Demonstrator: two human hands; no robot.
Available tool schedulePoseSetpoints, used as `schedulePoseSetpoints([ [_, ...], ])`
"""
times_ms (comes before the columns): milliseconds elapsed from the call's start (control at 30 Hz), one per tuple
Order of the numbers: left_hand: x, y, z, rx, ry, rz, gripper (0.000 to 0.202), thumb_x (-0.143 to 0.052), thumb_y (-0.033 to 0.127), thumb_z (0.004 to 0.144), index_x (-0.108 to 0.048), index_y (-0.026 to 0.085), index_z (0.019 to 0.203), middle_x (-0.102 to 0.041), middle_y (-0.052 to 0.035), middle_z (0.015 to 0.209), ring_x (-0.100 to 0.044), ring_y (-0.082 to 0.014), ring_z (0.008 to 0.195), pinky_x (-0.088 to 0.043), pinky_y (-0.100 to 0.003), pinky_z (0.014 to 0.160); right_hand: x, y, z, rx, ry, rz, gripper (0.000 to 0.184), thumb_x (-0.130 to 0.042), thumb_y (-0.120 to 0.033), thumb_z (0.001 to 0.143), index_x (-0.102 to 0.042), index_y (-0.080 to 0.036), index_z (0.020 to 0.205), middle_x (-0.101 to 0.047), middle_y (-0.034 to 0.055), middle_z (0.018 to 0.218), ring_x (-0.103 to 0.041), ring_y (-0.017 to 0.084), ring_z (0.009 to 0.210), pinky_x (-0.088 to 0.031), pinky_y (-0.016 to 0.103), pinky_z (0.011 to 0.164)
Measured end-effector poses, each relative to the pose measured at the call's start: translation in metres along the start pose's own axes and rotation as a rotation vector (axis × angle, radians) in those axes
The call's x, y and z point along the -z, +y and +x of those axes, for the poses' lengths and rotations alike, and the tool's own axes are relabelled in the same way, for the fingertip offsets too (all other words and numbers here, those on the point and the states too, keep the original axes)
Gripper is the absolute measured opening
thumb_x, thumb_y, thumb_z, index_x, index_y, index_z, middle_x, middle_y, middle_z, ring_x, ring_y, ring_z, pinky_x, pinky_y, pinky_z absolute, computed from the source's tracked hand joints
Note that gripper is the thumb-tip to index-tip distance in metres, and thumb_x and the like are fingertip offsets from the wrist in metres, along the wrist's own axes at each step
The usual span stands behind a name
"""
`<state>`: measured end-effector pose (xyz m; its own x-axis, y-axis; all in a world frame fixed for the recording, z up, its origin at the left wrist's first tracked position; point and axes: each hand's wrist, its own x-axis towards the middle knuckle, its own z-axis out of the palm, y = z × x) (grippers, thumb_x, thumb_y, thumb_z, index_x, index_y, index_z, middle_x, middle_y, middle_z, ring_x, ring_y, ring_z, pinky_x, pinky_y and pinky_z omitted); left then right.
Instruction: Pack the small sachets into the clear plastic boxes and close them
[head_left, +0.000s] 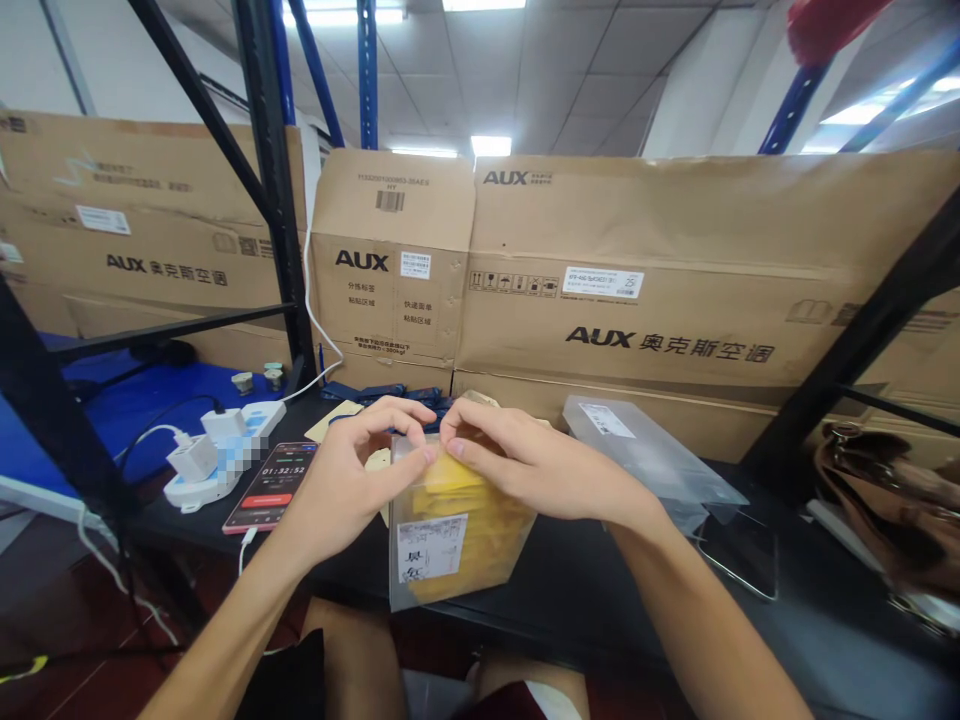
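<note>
A transparent plastic bag (457, 530) stands on the black table, packed with yellow folded items and carrying a white printed label. My left hand (352, 480) pinches the bag's top edge from the left. My right hand (510, 450) pinches the same edge from the right, its fingertips almost meeting those of my left hand. Behind my hands lie some flat tan pieces and a dark blue item, partly hidden. A smartphone showing a timer (268, 487) lies just left of my left wrist.
A white power strip (225, 450) with plugged-in chargers sits at the left. Another transparent bag (637, 450) lies to the right, near a dark glass slab (739, 550). A brown bag (877, 510) sits at far right. Large AUX cardboard boxes (600, 280) stand behind, between black and blue shelf uprights.
</note>
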<state>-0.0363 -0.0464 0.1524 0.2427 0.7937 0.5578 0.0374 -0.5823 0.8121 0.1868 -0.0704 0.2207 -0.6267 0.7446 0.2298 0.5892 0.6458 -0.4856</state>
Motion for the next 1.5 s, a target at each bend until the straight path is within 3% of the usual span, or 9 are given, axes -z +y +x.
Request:
schedulePoseSetpoints([
  [167,0.001,0.002,-0.002,-0.011,-0.023,-0.02,0.018,-0.079,0.039,0.092,-0.079,0.024,0.084,-0.076,-0.0102,0.126,-0.07,-0.0305,0.119,-0.054,-0.042,0.101,0.003,0.0,0.003,0.049,-0.046,0.004,0.017,-0.046,-0.03,0.114,-0.055,-0.022,0.103,-0.06,-0.0014,0.093,-0.054,0.016,0.085,-0.038,0.031,0.08],
  [467,-0.004,0.0,-0.002,-0.022,-0.066,-0.074,0.023,-0.071,0.04,0.101,-0.08,0.024,0.087,-0.075,-0.0074,0.125,-0.069,-0.0259,0.115,-0.053,-0.037,0.098,0.006,-0.002,0.003,0.023,-0.075,0.001,0.035,-0.042,-0.048,0.117,-0.052,-0.022,0.096,-0.055,-0.0013,0.089,-0.051,0.016,0.082,-0.037,0.032,0.076],
  [867,0.01,0.006,0.004,0.008,-0.219,0.024,0.031,-0.065,0.045,0.104,-0.073,0.023,0.083,-0.069,-0.0064,0.145,-0.062,-0.0321,0.133,-0.04,-0.047,0.117,0.009,-0.005,0.009,0.042,-0.11,-0.053,0.026,-0.042,-0.034,0.115,-0.057,-0.021,0.098,-0.063,0.0016,0.094,-0.057,0.018,0.086,-0.039,0.033,0.078],
  [1133,-0.003,0.001,0.005,0.085,-0.084,-0.122,0.024,-0.075,0.043,0.095,-0.073,0.022,0.084,-0.074,-0.0079,0.128,-0.066,-0.0292,0.121,-0.049,-0.042,0.103,0.011,0.002,0.016,0.005,-0.12,-0.027,0.03,-0.047,-0.039,0.113,-0.055,-0.021,0.091,-0.058,-0.0006,0.086,-0.052,0.017,0.08,-0.038,0.033,0.075],
  [1300,-0.01,0.0,0.001,0.186,-0.009,-0.306,0.019,-0.08,0.032,0.086,-0.07,0.023,0.099,-0.075,-0.0046,0.112,-0.068,-0.0256,0.111,-0.051,-0.037,0.095,0.01,-0.002,0.011,0.012,-0.114,-0.022,0.028,-0.046,-0.037,0.114,-0.059,-0.02,0.096,-0.062,0.0008,0.091,-0.056,0.018,0.086,-0.04,0.033,0.079],
  [1500,-0.016,0.001,-0.002,0.265,0.052,-0.422,0.016,-0.078,0.026,0.081,-0.071,0.022,0.094,-0.069,-0.0009,0.101,-0.065,-0.0187,0.095,-0.051,-0.029,0.085,0.007,-0.007,0.01,-0.001,-0.081,-0.066,0.026,-0.047,-0.035,0.113,-0.058,-0.021,0.093,-0.062,0.0006,0.089,-0.057,0.018,0.085,-0.039,0.033,0.078],
])
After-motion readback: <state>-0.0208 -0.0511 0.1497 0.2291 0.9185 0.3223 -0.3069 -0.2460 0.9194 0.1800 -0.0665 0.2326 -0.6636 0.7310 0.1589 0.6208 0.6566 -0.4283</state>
